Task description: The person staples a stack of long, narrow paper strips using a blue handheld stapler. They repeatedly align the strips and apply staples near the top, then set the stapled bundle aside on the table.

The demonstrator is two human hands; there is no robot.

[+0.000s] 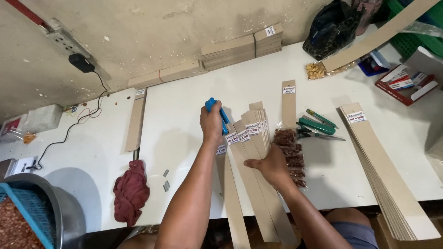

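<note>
Left hand (212, 123), centre of frame: fist wrapped round a blue stapler (218, 112), pressed down on the top ends of a fan of cardboard strips (251, 152). Stapler juts above the knuckles, toward the upper middle.

Right hand (271, 164), just right of and below the left: fingers spread flat, palm down on the strips, thumb pointing left. Holds nothing; pins the fan to the white table (184, 115).

Strips: long, tan, each with a small label near the top; they run from between the hands down to the lower edge of the frame.

Snack packet (291, 152): clear, with reddish-brown contents, touching the right hand's far side, stapled under an upright strip.

Green scissors (318, 127): right of the packet, apart from both hands.

Second strip pile (387, 175): lower right, well apart.

Stacked cards (240, 48): upper middle, against the wall.

Red cloth (131, 191): lower left, table edge.

Loose staples (165, 180): between the cloth and the left forearm.
</note>
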